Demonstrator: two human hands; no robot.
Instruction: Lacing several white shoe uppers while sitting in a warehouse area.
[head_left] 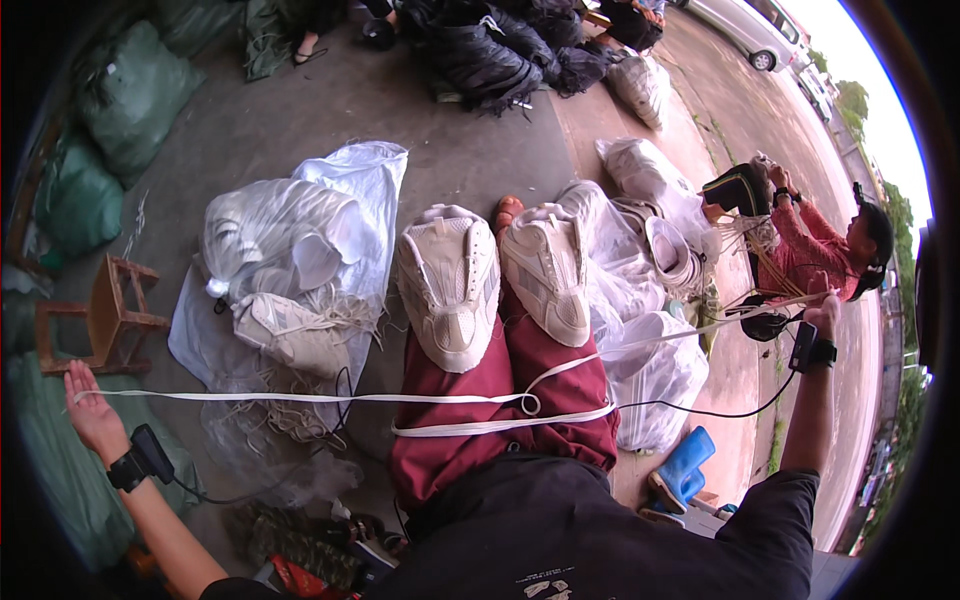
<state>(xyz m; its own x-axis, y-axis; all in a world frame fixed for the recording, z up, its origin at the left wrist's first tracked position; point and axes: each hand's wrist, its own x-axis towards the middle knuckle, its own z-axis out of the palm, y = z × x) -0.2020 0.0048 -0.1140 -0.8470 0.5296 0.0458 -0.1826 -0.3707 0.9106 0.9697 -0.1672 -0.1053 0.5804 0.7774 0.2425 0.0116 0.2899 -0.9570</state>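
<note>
A long flat white shoelace [250,397] stretches taut between my hands across my lap. It crosses itself in a small loop near the middle, and a wider bend lies over my maroon trousers [440,470]. Far out to the left, my left hand [97,415] grips one end, palm turned up and several fingers extended. My right hand [825,315], far out to the right, is closed around the other end. Two white sneakers, the left one [450,285] and the right one [546,270], rest on my legs with toes toward me. Neither hand touches them.
Clear plastic bags [275,235] with white shoe parts lie left; more bags [655,370] lie right. A small wooden stool [115,315] and green sacks [135,100] stand at left. Blue boots [682,468] are near my right side. A person [815,240] sits right. Black cables run from my wrists.
</note>
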